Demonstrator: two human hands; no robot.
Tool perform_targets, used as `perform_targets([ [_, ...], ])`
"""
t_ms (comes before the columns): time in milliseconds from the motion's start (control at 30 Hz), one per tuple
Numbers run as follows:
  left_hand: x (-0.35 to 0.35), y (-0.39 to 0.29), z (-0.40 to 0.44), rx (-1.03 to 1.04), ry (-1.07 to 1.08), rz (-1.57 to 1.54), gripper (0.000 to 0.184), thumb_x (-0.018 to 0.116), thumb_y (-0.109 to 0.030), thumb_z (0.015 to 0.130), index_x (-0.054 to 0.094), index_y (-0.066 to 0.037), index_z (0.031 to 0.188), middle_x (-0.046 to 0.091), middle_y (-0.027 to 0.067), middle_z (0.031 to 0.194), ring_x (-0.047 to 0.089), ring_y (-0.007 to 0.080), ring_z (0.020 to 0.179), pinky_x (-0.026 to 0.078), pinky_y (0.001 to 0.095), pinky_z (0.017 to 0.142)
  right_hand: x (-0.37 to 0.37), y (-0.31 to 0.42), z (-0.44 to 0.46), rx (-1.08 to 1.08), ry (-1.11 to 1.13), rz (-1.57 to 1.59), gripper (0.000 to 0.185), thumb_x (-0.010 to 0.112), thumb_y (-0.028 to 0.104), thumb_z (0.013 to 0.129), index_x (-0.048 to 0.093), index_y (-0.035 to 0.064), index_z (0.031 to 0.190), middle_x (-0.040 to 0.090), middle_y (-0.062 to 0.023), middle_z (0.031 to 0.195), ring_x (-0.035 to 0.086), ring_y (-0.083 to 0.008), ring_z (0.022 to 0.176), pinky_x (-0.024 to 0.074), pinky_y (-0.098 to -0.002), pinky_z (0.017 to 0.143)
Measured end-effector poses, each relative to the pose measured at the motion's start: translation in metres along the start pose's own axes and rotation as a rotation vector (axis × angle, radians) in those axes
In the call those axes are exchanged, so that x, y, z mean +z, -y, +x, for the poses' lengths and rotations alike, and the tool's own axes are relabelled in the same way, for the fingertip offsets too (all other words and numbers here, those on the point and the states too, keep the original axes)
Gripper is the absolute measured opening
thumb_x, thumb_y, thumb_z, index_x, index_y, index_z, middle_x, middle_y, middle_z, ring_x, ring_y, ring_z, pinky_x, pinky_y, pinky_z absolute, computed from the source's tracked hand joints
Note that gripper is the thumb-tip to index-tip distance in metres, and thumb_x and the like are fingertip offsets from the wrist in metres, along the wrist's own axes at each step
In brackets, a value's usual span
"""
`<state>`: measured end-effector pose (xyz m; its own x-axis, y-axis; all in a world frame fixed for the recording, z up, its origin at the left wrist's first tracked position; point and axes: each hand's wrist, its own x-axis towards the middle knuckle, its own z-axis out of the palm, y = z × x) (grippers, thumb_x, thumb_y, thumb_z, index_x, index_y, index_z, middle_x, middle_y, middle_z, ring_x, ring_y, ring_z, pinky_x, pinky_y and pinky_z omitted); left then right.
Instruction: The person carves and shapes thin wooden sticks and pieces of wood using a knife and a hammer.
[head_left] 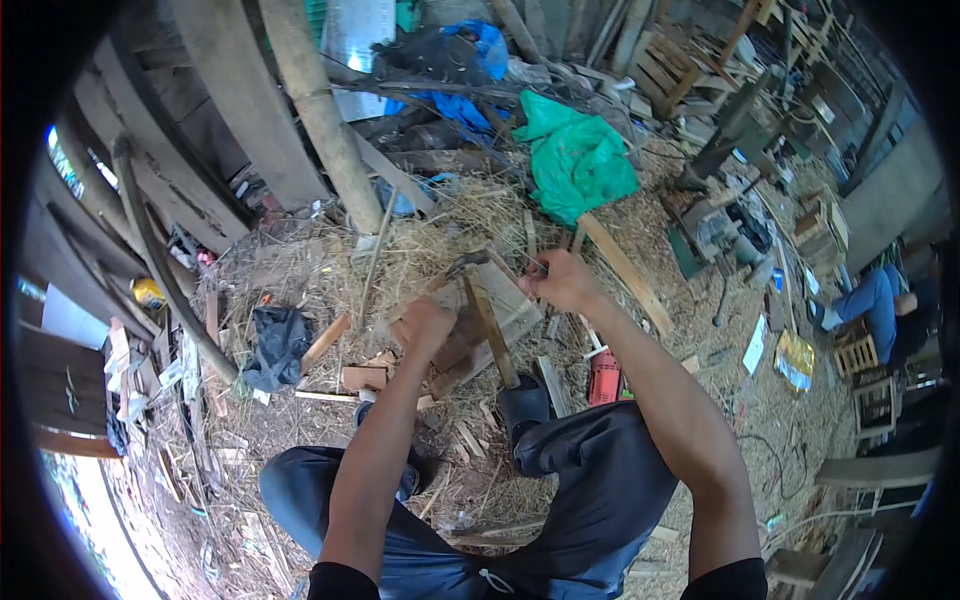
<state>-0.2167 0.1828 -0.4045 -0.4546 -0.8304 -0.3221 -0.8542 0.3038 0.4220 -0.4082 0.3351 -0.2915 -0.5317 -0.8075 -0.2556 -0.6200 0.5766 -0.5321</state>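
Observation:
Between my feet sits a low, box-like wooden piece (516, 312) with pale boards. My left hand (426, 325) is closed at its left edge, its fingertips partly hidden. A hammer (488, 325) lies across the wood, its metal head at the far side and its wooden handle slanting down toward my shoe (524, 402). Beyond the right corner of the wood, my right hand (562, 281) is closed in a pinch; whatever is between the fingers is too small to make out. Neither hand is on the hammer.
Straw and wood scraps cover the ground. A black plastic bag (278, 348) lies left, a green plastic sheet (575, 160) ahead, and a long plank (626, 272) to the right. A red object (604, 377) is near my right knee. Another person's leg (868, 305) shows at far right.

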Motion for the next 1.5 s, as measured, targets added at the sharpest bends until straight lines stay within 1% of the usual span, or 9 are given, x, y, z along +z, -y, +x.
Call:
perform_targets([
  [200, -0.041, -0.047, 0.001, 0.125, -0.113, -0.044, 0.035, 0.062, -0.035, 0.077, 0.066, 0.0, 0.076, 0.068, 0.0165, 0.074, 0.067, 0.0293, 0.067, 0.053, 0.0372, 0.064, -0.036, -0.054, -0.018, 0.067, 0.012, 0.298, 0.025, 0.056, 0.022, 0.084, 0.065, 0.0002, 0.095, 0.068, -0.0128, 0.075, 0.067, -0.0247, 0.075, 0.0503, -0.0372, 0.069],
  [267, -0.054, -0.091, -0.028, 0.418, -0.129, -0.325, 0.03, 0.06, -0.029, 0.08, 0.064, 0.001, 0.084, 0.067, 0.0138, 0.075, 0.067, 0.0235, 0.063, 0.053, 0.0332, 0.06, -0.061, -0.067, -0.04, 0.152, -0.027, 0.307, 0.023, 0.055, 0.021, 0.085, 0.064, 0.0011, 0.092, 0.068, -0.0114, 0.074, 0.066, -0.0221, 0.072, 0.0496, -0.036, 0.066],
  [400, -0.035, -0.146, -0.103, 0.359, 0.393, -0.66, 0.033, 0.061, -0.03, 0.079, 0.06, 0.001, 0.091, 0.064, 0.0219, 0.077, 0.065, 0.0355, 0.08, 0.049, 0.0424, 0.069, -0.083, -0.083, -0.08, 0.194, -0.108, 0.027, 0.023, 0.055, 0.023, 0.089, 0.062, 0.002, 0.097, 0.065, -0.0107, 0.069, 0.064, -0.0206, 0.064, 0.0477, -0.0363, 0.058],
  [500, 0.025, -0.145, -0.112, 0.464, 0.347, -0.472, 0.038, 0.057, -0.031, 0.083, 0.058, 0.003, 0.099, 0.065, 0.0255, 0.085, 0.062, 0.042, 0.089, 0.049, 0.0467, 0.077, -0.042, -0.119, -0.085, 0.044, -0.302, 0.053, 0.026, 0.058, 0.026, 0.089, 0.062, 0.0013, 0.095, 0.063, -0.0109, 0.063, 0.064, -0.0178, 0.062, 0.0474, -0.0363, 0.057],
  [667, 0.149, -0.115, -0.112, 0.251, 0.504, -0.336, 0.047, 0.054, -0.033, 0.084, 0.054, 0.008, 0.108, 0.064, 0.0286, 0.089, 0.062, 0.0422, 0.092, 0.049, 0.0467, 0.082, 0.068, -0.176, -0.076, 0.339, -0.181, 0.332, 0.032, 0.065, 0.027, 0.08, 0.066, -0.0043, 0.081, 0.065, -0.0213, 0.069, 0.067, -0.0337, 0.07, 0.0515, -0.041, 0.067],
  [733, 0.179, -0.105, -0.11, -0.251, 0.618, -0.615, 0.051, 0.054, -0.033, 0.084, 0.051, 0.01, 0.11, 0.063, 0.0298, 0.093, 0.063, 0.0405, 0.093, 0.049, 0.0463, 0.084, 0.127, -0.214, -0.07, 0.356, -0.134, 0.458, 0.033, 0.065, 0.028, 0.079, 0.066, -0.0041, 0.082, 0.065, -0.0216, 0.07, 0.066, -0.0347, 0.071, 0.0518, -0.0413, 0.068],
  [1067, 0.351, -0.023, -0.072, -0.157, 0.381, -0.292, 0.052, 0.069, -0.024, 0.074, 0.051, 0.01, 0.109, 0.06, 0.0291, 0.104, 0.06, 0.0406, 0.099, 0.048, 0.0435, 0.087, 0.269, -0.268, -0.07, 0.182, 0.067, 0.156, 0.038, 0.057, 0.028, 0.083, 0.06, -0.0087, 0.091, 0.062, -0.0319, 0.085, 0.061, -0.0475, 0.085, 0.0496, -0.0501, 0.078],
  [1367, 0.33, -0.043, -0.082, -0.243, 0.33, -0.451, 0.041, 0.073, -0.019, 0.076, 0.053, 0.004, 0.103, 0.066, 0.0142, 0.091, 0.063, 0.0239, 0.087, 0.049, 0.0354, 0.073, 0.265, -0.26, -0.077, 0.54, -0.046, 0.345, 0.051, 0.065, 0.026, 0.081, 0.048, -0.0051, 0.119, 0.063, -0.0251, 0.096, 0.061, -0.0412, 0.09, 0.0481, -0.0458, 0.083],
  [1500, 0.337, -0.034, -0.079, -0.245, 0.4, -0.457, 0.042, 0.067, -0.02, 0.076, 0.051, 0.004, 0.107, 0.062, 0.0226, 0.106, 0.061, 0.0347, 0.103, 0.048, 0.0401, 0.087, 0.268, -0.27, -0.075, 0.628, 0.142, 0.529, 0.052, 0.065, 0.025, 0.081, 0.049, -0.0029, 0.121, 0.058, -0.0279, 0.111, 0.056, -0.0389, 0.108, 0.0456, -0.0436, 0.091],
])
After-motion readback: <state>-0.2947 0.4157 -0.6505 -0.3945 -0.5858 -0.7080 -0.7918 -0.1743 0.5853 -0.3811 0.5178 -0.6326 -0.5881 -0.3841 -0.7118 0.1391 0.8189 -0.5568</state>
